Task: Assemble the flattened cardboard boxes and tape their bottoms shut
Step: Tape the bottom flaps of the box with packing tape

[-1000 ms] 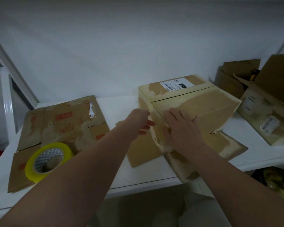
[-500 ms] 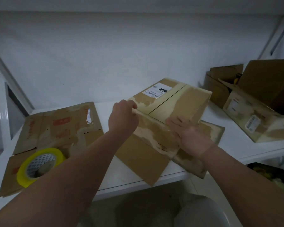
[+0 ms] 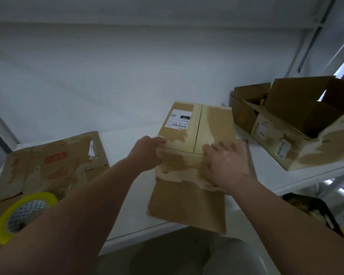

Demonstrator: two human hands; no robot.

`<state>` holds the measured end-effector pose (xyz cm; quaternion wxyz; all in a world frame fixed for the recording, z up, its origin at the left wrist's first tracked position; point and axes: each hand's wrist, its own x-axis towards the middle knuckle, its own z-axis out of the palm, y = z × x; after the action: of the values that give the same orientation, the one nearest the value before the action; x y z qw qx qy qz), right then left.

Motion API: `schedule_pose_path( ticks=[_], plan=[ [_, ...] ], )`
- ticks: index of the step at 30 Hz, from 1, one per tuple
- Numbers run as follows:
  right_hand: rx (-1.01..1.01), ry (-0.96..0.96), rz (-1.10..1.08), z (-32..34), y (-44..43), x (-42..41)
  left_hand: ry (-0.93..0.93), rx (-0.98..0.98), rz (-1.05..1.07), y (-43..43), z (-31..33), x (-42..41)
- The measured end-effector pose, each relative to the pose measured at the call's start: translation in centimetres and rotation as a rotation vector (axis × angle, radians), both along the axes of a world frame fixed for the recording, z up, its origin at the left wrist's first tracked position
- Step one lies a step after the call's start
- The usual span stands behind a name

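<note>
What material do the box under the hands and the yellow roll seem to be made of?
Box: brown cardboard, matte, its surface paper torn off in pale patches. Yellow roll: probably glossy plastic tape on a printed core; the slight sheen suggests it.

Item count, white counter (image 3: 125,135):
- One upright brown cardboard box (image 3: 195,124) bearing one white printed label (image 3: 179,121), near the front edge.
- One flattened brown cardboard box with red print (image 3: 54,165), left edge.
- One yellow roll of tape (image 3: 22,213), front-left corner.
- Two open brown cardboard boxes at the right edge: nearer open box (image 3: 298,135) and farther open box (image 3: 244,114).
- Two bare hands: left hand (image 3: 147,153) and right hand (image 3: 224,165).
</note>
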<state>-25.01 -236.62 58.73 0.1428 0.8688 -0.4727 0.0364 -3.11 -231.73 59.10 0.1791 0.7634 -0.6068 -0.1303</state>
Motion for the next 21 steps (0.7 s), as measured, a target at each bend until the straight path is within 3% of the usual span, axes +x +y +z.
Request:
schedule_pose_path(
  ticks=[8,10,14,21],
  plan=[
    [0.049,-0.125,0.074,-1.3,0.8,3.2,-0.009,0.007,-0.215,2.4,0.4,1.4],
    [0.051,-0.141,0.074,-1.4,0.8,3.1,-0.117,-0.001,-0.235,1.9,0.3,2.2],
    [0.052,-0.132,0.077,-1.3,0.9,3.0,-0.505,0.054,-0.286,0.5,0.6,1.8],
    [0.064,-0.121,0.077,-1.3,0.6,3.1,-0.554,0.013,-0.32,-0.3,-0.3,1.8]
  ],
)
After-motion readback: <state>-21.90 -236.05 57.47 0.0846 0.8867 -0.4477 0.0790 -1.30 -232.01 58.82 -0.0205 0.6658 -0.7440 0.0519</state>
